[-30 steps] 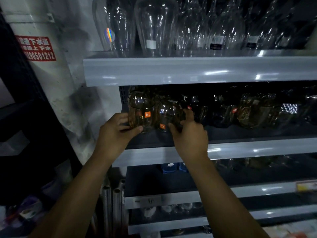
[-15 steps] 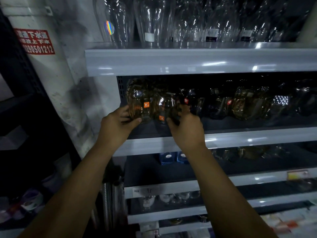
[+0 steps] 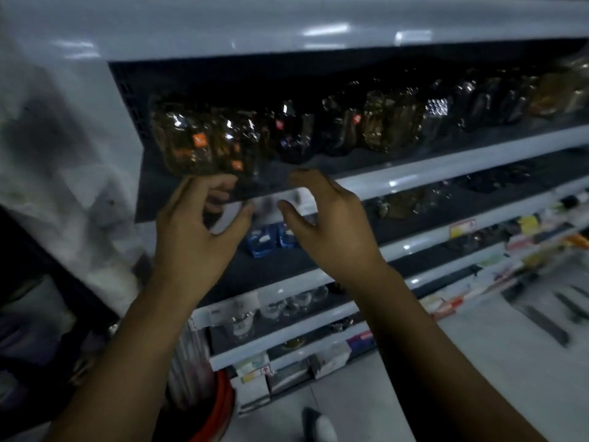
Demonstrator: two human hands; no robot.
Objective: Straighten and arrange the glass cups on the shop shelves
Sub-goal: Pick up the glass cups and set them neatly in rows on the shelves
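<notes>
Glass cups (image 3: 204,145) on shelf (image 3: 414,175), orange stickers (image 3: 199,140) unreadable, left hand (image 3: 191,237) and right hand (image 3: 331,231) spread just below

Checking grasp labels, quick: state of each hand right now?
Left hand: open, fingers loosely curved below the amber cups, holding nothing.
Right hand: open, fingers spread, holding nothing.

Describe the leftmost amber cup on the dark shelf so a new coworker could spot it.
Start at the white shelving unit and take the dark-lined shelf under its top board. Follow the row of glass cups to the far left end. The last amber cup there has an orange sticker high on its side; the sticker on its right-hand neighbour sits lower.
</notes>
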